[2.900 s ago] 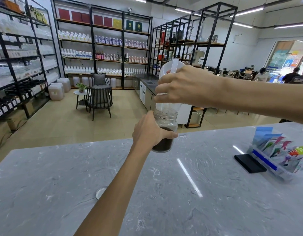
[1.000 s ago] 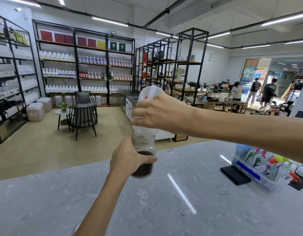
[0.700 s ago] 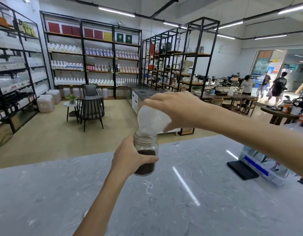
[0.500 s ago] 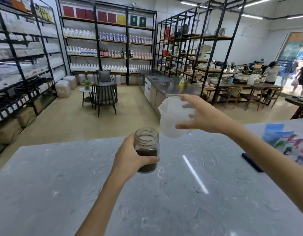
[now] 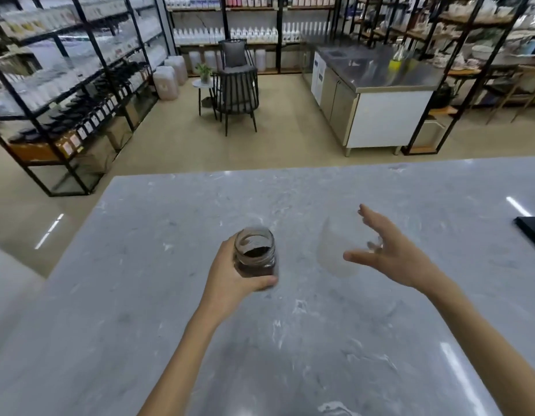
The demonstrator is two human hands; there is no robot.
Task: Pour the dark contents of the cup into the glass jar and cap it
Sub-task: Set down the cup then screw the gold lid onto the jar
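My left hand grips the glass jar from the left side, at the middle of the grey marble table. The jar has no lid and holds dark contents in its lower half. To its right the clear plastic cup is upright on the table, blurred and apparently empty. My right hand is beside the cup's right side with fingers spread apart and nothing gripped. No jar lid is in view.
A flat black object lies at the table's right edge. Beyond the table's far edge are the shop floor, a black chair, a steel counter and black shelving racks with bottles.
My right hand turned the cup upright, lowered it to the table right of the jar and opened off it. My left hand brought the jar down to the table. The view tilted downward.
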